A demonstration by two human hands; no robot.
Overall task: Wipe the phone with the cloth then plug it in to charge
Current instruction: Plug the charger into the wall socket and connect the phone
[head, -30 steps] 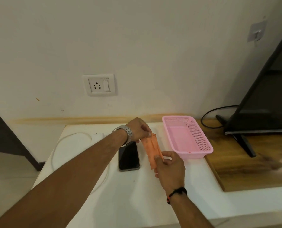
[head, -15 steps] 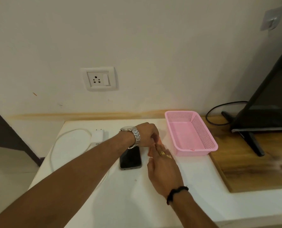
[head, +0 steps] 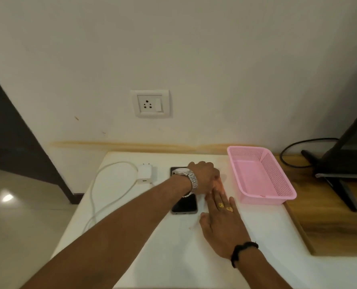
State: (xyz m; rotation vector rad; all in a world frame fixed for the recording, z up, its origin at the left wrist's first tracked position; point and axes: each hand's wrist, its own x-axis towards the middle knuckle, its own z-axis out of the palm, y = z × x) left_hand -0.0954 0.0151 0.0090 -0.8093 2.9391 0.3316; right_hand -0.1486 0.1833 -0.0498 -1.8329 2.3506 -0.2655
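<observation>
A dark phone [head: 185, 205] lies face up on the white table [head: 173, 257], its far half hidden under my left wrist. My left hand [head: 204, 176] is curled over an orange cloth [head: 219, 185] just right of the phone; only a sliver of the cloth shows. My right hand [head: 221, 222] lies flat on the table with fingers stretched out, its fingertips on the cloth's near end, under my left hand. A white charger adapter [head: 145, 174] with a looped white cable [head: 111, 184] rests left of the phone. On the wall above sits a white socket [head: 151, 103].
A pink mesh basket [head: 277, 195] stands right of my hands. Past it a wooden board [head: 329, 215] carries a black TV stand [head: 340, 184] and a black cable [head: 288, 151]. The table's left edge drops to the floor.
The cloth, held up stretched between both hands, has come down onto the table. My right hand has flattened out over it and my left hand has lowered onto its far end.
</observation>
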